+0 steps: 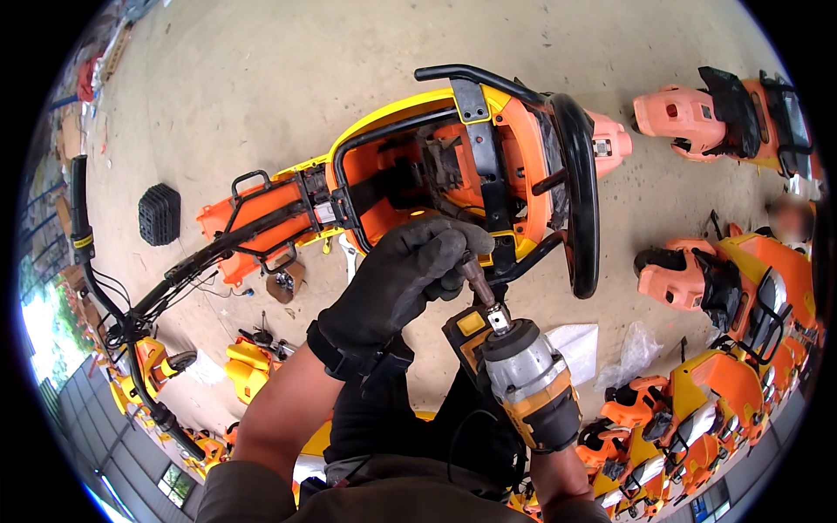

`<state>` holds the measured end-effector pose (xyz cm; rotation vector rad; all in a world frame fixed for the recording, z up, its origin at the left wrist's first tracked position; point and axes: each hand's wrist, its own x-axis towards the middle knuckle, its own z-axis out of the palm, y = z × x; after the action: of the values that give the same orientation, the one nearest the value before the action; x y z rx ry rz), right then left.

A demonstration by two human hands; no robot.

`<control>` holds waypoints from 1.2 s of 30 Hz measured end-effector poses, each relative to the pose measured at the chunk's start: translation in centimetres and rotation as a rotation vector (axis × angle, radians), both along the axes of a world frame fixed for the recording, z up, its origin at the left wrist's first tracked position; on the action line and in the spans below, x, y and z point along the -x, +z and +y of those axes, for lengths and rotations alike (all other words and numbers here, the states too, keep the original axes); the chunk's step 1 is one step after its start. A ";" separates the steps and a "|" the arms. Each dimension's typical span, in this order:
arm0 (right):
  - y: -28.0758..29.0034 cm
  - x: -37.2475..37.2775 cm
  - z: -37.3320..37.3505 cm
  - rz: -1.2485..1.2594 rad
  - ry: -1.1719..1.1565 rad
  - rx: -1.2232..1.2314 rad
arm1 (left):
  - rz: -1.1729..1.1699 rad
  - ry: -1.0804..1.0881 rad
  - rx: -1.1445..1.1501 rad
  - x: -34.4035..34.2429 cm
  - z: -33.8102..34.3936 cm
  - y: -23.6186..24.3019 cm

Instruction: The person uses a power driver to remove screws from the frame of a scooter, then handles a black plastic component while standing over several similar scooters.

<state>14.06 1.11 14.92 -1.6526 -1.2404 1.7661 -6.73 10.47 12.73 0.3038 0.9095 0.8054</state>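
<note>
In the head view, the impact wrench (528,376) sits below and to the right of the gloved left hand (408,268), whose fingers are pinched around the socket bit (477,281). The bit's long axis runs from the wrench's nose up and slightly left, toward the near edge of the scooter body (523,144). The left hand is nearer the tip; the right hand is hidden behind the wrench, its grip impossible to tell
</note>
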 end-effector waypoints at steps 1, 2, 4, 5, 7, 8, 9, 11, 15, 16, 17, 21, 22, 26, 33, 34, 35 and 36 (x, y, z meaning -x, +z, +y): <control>0.1 0.5 0.0 0.072 -0.096 0.084 | -0.018 0.006 0.009 0.1 0.0 0.1; 0.2 0.9 0.1 0.123 -0.164 0.143 | -0.005 0.012 0.012 0.2 -0.1 0.1; 0.3 1.7 0.6 0.203 -0.283 0.228 | 0.021 0.024 0.018 0.3 -0.1 0.2; 0.1 1.8 0.6 0.173 -0.243 0.182 | 0.009 0.033 0.021 0.4 -0.1 0.1; -0.5 1.6 0.4 0.056 -0.080 0.013 | -0.014 0.051 0.026 0.8 -0.1 0.1; -0.7 1.4 0.4 0.004 -0.002 -0.051 | -0.013 0.063 0.021 0.8 -0.2 0.0; -0.8 1.3 0.3 -0.049 0.071 -0.118 | -0.012 0.075 0.015 0.8 -0.4 -0.2; -0.3 1.3 0.8 -0.159 0.205 -0.238 | -0.020 0.092 0.016 0.8 -0.6 -0.4; 1.3 2.0 3.6 -0.469 0.522 -0.631 | -0.011 0.128 0.041 0.8 -0.8 -0.4; 1.0 2.1 2.6 -0.370 0.377 -0.445 | -0.010 0.133 0.047 0.7 -0.7 -0.4; 0.6 2.1 1.4 -0.269 0.231 -0.263 | -0.025 0.126 0.049 0.7 -0.7 -0.5; 0.4 2.0 -1.0 -0.062 -0.023 0.298 | -0.054 0.136 0.089 0.7 -0.6 -0.3; 0.5 1.9 -1.0 -0.064 -0.002 0.395 | -0.053 0.147 0.105 0.7 -0.5 -0.1; 1.3 2.0 -0.8 -0.035 0.104 0.407 | -0.033 0.151 0.144 0.9 -0.2 0.4; 1.2 3.0 -0.1 -0.006 -0.010 0.342 | -0.103 0.199 0.224 0.7 -0.7 -0.7; 1.2 2.9 0.1 -0.024 0.009 0.316 | -0.126 0.215 0.232 0.6 -0.8 -0.9; 1.1 2.8 0.2 -0.045 0.037 0.274 | -0.143 0.216 0.211 0.5 -0.8 -1.1; 1.2 2.6 0.2 -0.078 0.091 0.212 | -0.161 0.217 0.189 0.4 -0.7 -1.2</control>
<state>11.42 1.36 16.10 -1.8237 -1.2149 1.9629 -7.08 9.76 11.49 -0.0261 0.8687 0.9213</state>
